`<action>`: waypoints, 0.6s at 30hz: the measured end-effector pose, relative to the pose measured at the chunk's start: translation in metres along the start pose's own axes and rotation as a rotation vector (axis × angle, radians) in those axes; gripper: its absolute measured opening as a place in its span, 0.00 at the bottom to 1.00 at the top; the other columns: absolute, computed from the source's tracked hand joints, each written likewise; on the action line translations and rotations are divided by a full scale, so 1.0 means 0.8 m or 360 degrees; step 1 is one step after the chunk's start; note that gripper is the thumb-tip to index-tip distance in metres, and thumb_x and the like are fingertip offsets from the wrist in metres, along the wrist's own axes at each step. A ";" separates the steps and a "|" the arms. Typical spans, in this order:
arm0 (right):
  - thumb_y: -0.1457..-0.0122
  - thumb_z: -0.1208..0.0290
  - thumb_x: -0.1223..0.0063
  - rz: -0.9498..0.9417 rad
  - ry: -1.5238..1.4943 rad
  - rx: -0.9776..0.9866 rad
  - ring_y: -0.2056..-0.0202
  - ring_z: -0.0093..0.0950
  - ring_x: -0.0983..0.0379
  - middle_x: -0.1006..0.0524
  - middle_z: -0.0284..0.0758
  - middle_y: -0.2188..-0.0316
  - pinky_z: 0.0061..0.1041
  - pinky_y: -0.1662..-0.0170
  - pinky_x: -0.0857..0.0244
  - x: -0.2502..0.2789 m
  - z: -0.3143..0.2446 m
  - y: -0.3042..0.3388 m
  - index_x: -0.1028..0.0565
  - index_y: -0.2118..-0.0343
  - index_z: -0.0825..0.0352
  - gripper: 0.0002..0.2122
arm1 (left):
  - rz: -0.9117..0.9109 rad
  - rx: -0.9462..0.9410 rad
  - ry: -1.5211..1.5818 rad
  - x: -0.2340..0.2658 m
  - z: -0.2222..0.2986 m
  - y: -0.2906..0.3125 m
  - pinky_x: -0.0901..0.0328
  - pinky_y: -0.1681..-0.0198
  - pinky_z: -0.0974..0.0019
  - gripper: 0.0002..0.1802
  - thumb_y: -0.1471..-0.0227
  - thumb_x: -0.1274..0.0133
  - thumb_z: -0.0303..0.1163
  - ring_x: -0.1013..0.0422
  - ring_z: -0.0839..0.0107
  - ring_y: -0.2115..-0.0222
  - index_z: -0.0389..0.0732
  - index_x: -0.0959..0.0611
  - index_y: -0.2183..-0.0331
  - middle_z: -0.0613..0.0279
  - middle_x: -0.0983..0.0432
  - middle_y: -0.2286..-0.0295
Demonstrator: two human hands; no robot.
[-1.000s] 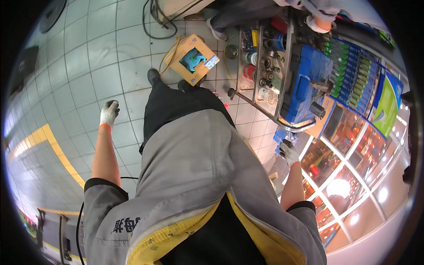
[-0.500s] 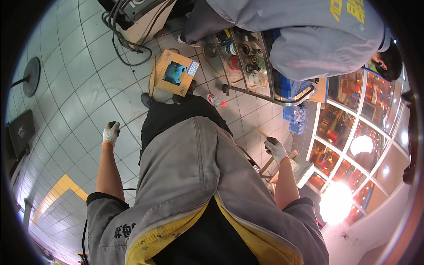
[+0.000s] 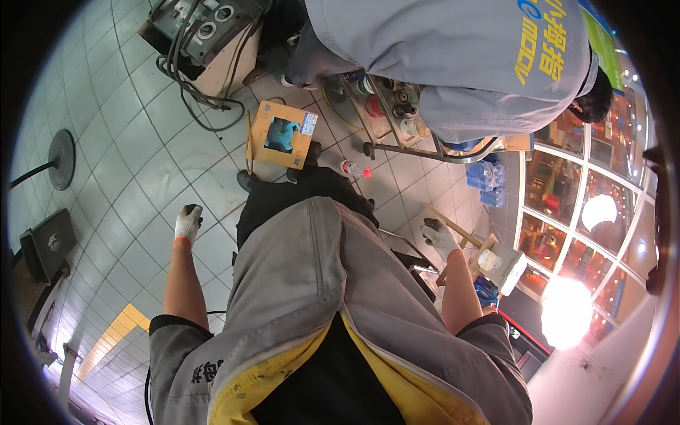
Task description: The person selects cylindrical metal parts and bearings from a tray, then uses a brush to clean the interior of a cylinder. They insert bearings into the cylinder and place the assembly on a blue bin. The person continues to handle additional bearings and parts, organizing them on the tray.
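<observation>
My left hand (image 3: 188, 224), in a white knitted glove with dark fingertips and an orange cuff, hangs low over the tiled floor. Its fingers are curled in, with nothing seen in them. My right hand (image 3: 440, 237) wears a matching glove. Its fingers are loosely bent, apart from the thumb, and hold nothing visible. Behind that hand runs a thin wooden stick (image 3: 460, 228). A cardboard box (image 3: 290, 156) with a cut-out window showing blue inside is on the floor ahead of my feet. Beside it lies a clear bottle (image 3: 353, 168) with a red cap.
A co-worker (image 3: 453, 57) in grey bends over a metal trolley (image 3: 397, 147) holding bottles and jars. A cabled machine (image 3: 212, 57) stands far left. Nearer left are a round black base (image 3: 62, 159) and a dark panel (image 3: 53, 239). Blue-wrapped bottles (image 3: 487, 180) stand by the windows.
The view has shifted, so the machine at far left shows more fully. The co-worker leans a little further left over the trolley. Both my hands stay hanging at my sides.
</observation>
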State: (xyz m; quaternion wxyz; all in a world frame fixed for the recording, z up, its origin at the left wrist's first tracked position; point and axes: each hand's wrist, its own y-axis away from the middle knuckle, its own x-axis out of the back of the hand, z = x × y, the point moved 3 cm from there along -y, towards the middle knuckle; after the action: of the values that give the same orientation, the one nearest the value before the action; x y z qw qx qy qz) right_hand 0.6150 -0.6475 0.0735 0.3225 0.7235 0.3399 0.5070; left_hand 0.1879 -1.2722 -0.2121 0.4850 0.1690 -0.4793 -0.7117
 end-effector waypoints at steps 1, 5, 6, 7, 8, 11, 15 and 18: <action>0.34 0.59 0.38 0.0001 -0.0013 0.0011 0.54 0.22 0.25 0.21 0.31 0.52 0.28 0.52 0.28 -0.001 0.001 -0.003 0.30 0.34 0.67 0.29 | 0.0007 -0.0013 -0.0028 0.000 0.002 0.003 0.32 0.67 0.67 0.19 0.39 0.42 0.42 0.26 0.74 0.71 0.38 0.16 0.53 0.65 0.19 0.66; 0.34 0.61 0.37 -0.0120 -0.0004 0.0072 0.54 0.22 0.25 0.20 0.31 0.51 0.29 0.53 0.28 -0.005 0.010 -0.038 0.28 0.36 0.67 0.26 | 0.0058 -0.0028 -0.0074 0.009 0.005 0.021 0.32 0.68 0.67 0.20 0.38 0.42 0.41 0.26 0.74 0.71 0.37 0.16 0.53 0.64 0.19 0.68; 0.34 0.63 0.37 -0.0126 -0.0035 0.0155 0.56 0.21 0.25 0.20 0.31 0.52 0.28 0.55 0.27 -0.006 0.011 -0.051 0.27 0.37 0.67 0.25 | 0.0085 -0.0035 -0.0081 0.014 0.006 0.028 0.32 0.68 0.67 0.20 0.38 0.42 0.41 0.26 0.74 0.71 0.36 0.16 0.53 0.64 0.19 0.68; 0.33 0.63 0.37 -0.0150 0.0010 0.0131 0.57 0.21 0.24 0.20 0.30 0.53 0.28 0.56 0.27 -0.009 0.013 -0.068 0.27 0.37 0.67 0.25 | 0.0127 -0.0018 -0.0067 0.022 0.007 0.036 0.32 0.68 0.67 0.20 0.38 0.42 0.41 0.26 0.74 0.71 0.36 0.16 0.53 0.64 0.19 0.68; 0.33 0.62 0.37 -0.0212 0.0035 0.0179 0.57 0.21 0.24 0.19 0.30 0.54 0.27 0.57 0.27 -0.015 0.007 -0.091 0.27 0.37 0.67 0.25 | 0.0190 -0.0049 -0.0065 0.029 0.009 0.047 0.31 0.68 0.66 0.20 0.38 0.42 0.41 0.26 0.73 0.71 0.36 0.16 0.52 0.63 0.18 0.68; 0.34 0.62 0.36 -0.0339 0.0161 0.0152 0.62 0.21 0.24 0.19 0.30 0.58 0.26 0.61 0.28 -0.022 -0.020 -0.152 0.28 0.37 0.69 0.26 | 0.0407 -0.0007 0.0005 0.051 0.014 0.088 0.30 0.67 0.65 0.21 0.40 0.41 0.40 0.24 0.72 0.70 0.34 0.17 0.52 0.60 0.17 0.67; 0.34 0.60 0.36 -0.0417 0.0134 0.0334 0.66 0.22 0.24 0.19 0.31 0.59 0.27 0.64 0.28 -0.033 -0.080 -0.219 0.27 0.39 0.69 0.25 | 0.0606 0.0022 0.0172 0.064 0.007 0.164 0.29 0.67 0.65 0.22 0.42 0.41 0.40 0.23 0.71 0.70 0.32 0.17 0.53 0.58 0.17 0.66; 0.35 0.58 0.36 -0.0420 0.0179 0.0392 0.68 0.22 0.23 0.19 0.32 0.62 0.27 0.65 0.28 -0.049 -0.120 -0.258 0.24 0.44 0.69 0.23 | 0.0730 0.0033 0.0057 0.074 -0.005 0.209 0.29 0.68 0.65 0.21 0.42 0.41 0.39 0.25 0.72 0.71 0.31 0.17 0.55 0.58 0.18 0.68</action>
State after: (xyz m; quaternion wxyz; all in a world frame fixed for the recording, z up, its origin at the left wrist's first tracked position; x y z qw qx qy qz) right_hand 0.4796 -0.5518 -0.0871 0.2757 0.6770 0.5090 0.4545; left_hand 0.2515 -1.3364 -0.0592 0.6408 0.0731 -0.5038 -0.5746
